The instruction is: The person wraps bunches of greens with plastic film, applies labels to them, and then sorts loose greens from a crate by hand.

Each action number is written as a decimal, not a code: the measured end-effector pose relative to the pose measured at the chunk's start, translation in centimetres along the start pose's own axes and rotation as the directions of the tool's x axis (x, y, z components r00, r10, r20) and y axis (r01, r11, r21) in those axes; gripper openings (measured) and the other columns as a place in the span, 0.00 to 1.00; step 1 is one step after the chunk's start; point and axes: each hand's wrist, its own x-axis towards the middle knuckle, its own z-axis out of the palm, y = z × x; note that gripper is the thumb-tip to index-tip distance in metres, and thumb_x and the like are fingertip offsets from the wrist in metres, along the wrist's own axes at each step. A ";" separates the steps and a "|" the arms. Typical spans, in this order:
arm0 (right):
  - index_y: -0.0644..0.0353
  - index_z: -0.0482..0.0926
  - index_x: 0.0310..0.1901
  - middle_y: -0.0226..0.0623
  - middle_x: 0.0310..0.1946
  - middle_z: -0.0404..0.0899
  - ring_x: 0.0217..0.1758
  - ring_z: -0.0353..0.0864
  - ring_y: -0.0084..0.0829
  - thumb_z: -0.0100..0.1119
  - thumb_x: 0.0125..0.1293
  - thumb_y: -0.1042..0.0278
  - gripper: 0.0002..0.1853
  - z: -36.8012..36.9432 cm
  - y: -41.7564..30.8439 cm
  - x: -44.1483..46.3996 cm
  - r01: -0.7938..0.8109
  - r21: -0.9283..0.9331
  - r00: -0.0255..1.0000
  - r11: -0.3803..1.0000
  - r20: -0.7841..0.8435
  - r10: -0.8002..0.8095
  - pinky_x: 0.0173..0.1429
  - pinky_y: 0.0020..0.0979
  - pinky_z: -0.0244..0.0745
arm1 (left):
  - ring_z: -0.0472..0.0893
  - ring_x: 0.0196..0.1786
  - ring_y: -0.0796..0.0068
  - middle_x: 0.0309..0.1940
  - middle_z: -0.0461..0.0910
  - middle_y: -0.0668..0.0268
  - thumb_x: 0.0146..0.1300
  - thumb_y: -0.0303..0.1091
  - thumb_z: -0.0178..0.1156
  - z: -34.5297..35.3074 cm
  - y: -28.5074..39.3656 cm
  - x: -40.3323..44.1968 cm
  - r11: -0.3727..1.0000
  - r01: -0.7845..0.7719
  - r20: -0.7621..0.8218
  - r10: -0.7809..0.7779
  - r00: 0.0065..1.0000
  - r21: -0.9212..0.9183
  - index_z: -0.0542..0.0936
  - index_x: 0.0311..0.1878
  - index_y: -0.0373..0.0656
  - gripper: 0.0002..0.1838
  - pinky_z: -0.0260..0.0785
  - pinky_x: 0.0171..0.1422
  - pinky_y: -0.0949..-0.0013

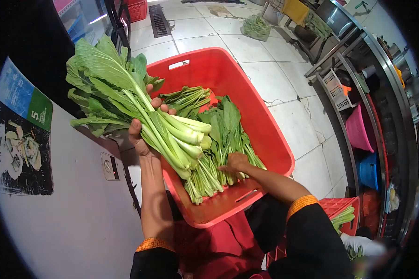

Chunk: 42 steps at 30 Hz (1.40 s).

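Note:
A bunch of mustard greens [179, 132] with broad leaves and thick pale stems is held up in my left hand [146, 135]. Its leaves point to the upper left, its cut stem ends to the lower right. Below it stands a red plastic crate [270, 135] with more leafy greens [228, 121] inside, thinner in the stem. Down among those stems is my right hand [237, 163], fingers curled round some of them. The held bunch covers part of the crate's left side. Another small bundle of greens [186, 98] lies toward the crate's far end.
A white appliance [79, 218] with a dial stands at the left. Metal shelving at the right holds a pink basin [359, 129] and a blue basin [368, 169]. Another person's gloved hand [361, 244] is at lower right, near a red crate [349, 204]. A bag of greens [256, 28] lies on the floor.

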 end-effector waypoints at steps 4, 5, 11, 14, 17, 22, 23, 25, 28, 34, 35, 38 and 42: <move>0.61 0.84 0.35 0.48 0.35 0.83 0.41 0.84 0.43 0.67 0.48 0.52 0.19 -0.5 1.2 2.1 0.020 -0.008 0.963 1.000 0.270 -0.017 0.42 0.39 0.80 | 0.76 0.50 0.65 0.45 0.72 0.62 0.53 0.42 0.65 -0.6 0.6 -0.1 0.999 0.018 -0.013 -0.018 1.000 -0.037 0.52 0.71 0.36 0.46 0.68 0.62 0.56; 0.61 0.84 0.35 0.48 0.35 0.83 0.41 0.84 0.43 0.67 0.48 0.52 0.19 -1.3 1.5 1.4 0.022 -0.011 0.959 1.000 0.283 -0.018 0.42 0.39 0.80 | 0.76 0.50 0.65 0.45 0.72 0.62 0.53 0.41 0.65 -0.7 0.6 0.0 0.999 0.023 -0.001 -0.023 1.000 -0.046 0.52 0.71 0.36 0.46 0.67 0.62 0.57; 0.65 0.82 0.42 0.51 0.41 0.82 0.44 0.83 0.47 0.58 0.53 0.62 0.18 -2.2 4.8 -0.2 -0.026 0.040 0.991 0.999 0.135 0.021 0.46 0.41 0.79 | 0.76 0.52 0.64 0.46 0.73 0.61 0.54 0.41 0.64 -1.1 0.3 0.4 0.999 0.014 0.013 -0.013 1.000 -0.048 0.53 0.70 0.36 0.45 0.69 0.63 0.56; 0.67 0.78 0.49 0.53 0.42 0.82 0.43 0.84 0.46 0.55 0.61 0.61 0.19 -0.2 6.6 1.0 0.097 0.241 0.995 0.966 -0.021 -0.095 0.45 0.42 0.79 | 0.76 0.52 0.64 0.47 0.73 0.61 0.54 0.41 0.64 -1.2 0.3 0.3 0.995 0.033 0.016 -0.031 0.999 -0.091 0.54 0.70 0.36 0.44 0.69 0.64 0.56; 0.64 0.76 0.50 0.47 0.36 0.82 0.38 0.83 0.37 0.46 0.70 0.60 0.17 1.2 7.8 1.3 -0.156 0.734 0.982 0.661 0.187 0.024 0.39 0.38 0.78 | 0.76 0.52 0.64 0.47 0.72 0.61 0.54 0.41 0.64 -1.3 0.4 0.3 0.994 0.024 0.025 -0.022 0.999 -0.104 0.54 0.70 0.36 0.44 0.68 0.64 0.56; 0.58 0.72 0.49 0.31 0.27 0.73 0.20 0.70 0.22 0.43 0.73 0.48 0.20 -1.1 7.0 -1.5 -0.328 0.932 0.943 0.153 0.331 0.001 0.17 0.23 0.64 | 0.76 0.52 0.65 0.47 0.73 0.61 0.54 0.41 0.64 -1.2 0.3 0.3 0.997 0.004 -0.031 -0.006 1.000 -0.081 0.53 0.70 0.36 0.45 0.68 0.64 0.57; 0.58 0.72 0.49 0.31 0.27 0.73 0.20 0.70 0.22 0.43 0.73 0.48 0.20 -2.4 6.8 -2.3 -0.324 0.934 0.945 0.152 0.328 0.001 0.17 0.23 0.64 | 0.76 0.52 0.65 0.47 0.73 0.61 0.54 0.41 0.64 -1.2 0.3 0.3 0.997 0.004 -0.027 -0.006 1.000 -0.081 0.53 0.70 0.36 0.45 0.68 0.64 0.57; 0.57 0.72 0.46 0.29 0.24 0.69 0.18 0.69 0.21 0.45 0.71 0.42 0.23 -4.5 6.8 -3.3 -0.428 0.902 0.904 0.053 0.427 0.028 0.15 0.21 0.61 | 0.76 0.52 0.65 0.47 0.73 0.61 0.55 0.41 0.64 -1.3 0.3 0.3 0.995 0.023 -0.024 -0.025 0.999 -0.095 0.53 0.70 0.36 0.44 0.68 0.64 0.57; 0.59 0.75 0.40 0.31 0.21 0.71 0.16 0.68 0.24 0.49 0.69 0.45 0.22 -0.7 8.7 -1.1 -0.225 0.934 0.968 0.278 0.247 -0.045 0.19 0.29 0.65 | 0.76 0.52 0.65 0.47 0.72 0.62 0.56 0.41 0.64 -1.4 0.2 0.4 0.995 0.023 -0.002 -0.023 1.000 -0.101 0.53 0.70 0.36 0.43 0.67 0.64 0.57; 0.66 0.77 0.38 0.44 0.28 0.80 0.30 0.80 0.34 0.52 0.69 0.55 0.18 -2.4 9.1 -1.7 0.019 0.375 0.991 0.927 0.116 -0.067 0.36 0.39 0.74 | 0.74 0.55 0.65 0.48 0.71 0.62 0.58 0.41 0.63 -1.8 0.2 0.3 0.993 0.035 0.023 -0.032 0.999 -0.109 0.51 0.71 0.35 0.44 0.62 0.63 0.57; 0.67 0.77 0.40 0.47 0.31 0.81 0.34 0.81 0.35 0.53 0.68 0.56 0.18 -2.6 9.1 -1.7 0.018 0.240 0.992 0.971 0.119 -0.047 0.40 0.39 0.74 | 0.74 0.55 0.65 0.48 0.71 0.62 0.58 0.41 0.63 -1.7 0.2 0.4 0.993 0.035 0.023 -0.033 0.999 -0.110 0.51 0.71 0.35 0.44 0.62 0.63 0.57; 0.70 0.76 0.45 0.62 0.38 0.79 0.44 0.82 0.50 0.55 0.67 0.56 0.20 -2.0 9.7 -2.7 0.286 0.492 0.938 0.822 -0.318 -0.136 0.46 0.44 0.74 | 0.75 0.53 0.65 0.47 0.72 0.62 0.56 0.42 0.63 -1.8 0.2 0.4 0.993 0.033 0.001 -0.033 0.999 -0.111 0.54 0.70 0.35 0.43 0.67 0.64 0.57; 0.69 0.76 0.52 0.59 0.36 0.80 0.45 0.80 0.52 0.55 0.67 0.59 0.20 -7.3 9.5 -4.7 0.249 0.566 0.940 0.786 -0.335 -0.056 0.51 0.42 0.73 | 0.75 0.53 0.64 0.46 0.72 0.61 0.56 0.43 0.63 -1.9 0.5 0.4 0.996 -0.004 0.006 0.005 1.000 -0.094 0.52 0.70 0.35 0.45 0.66 0.62 0.56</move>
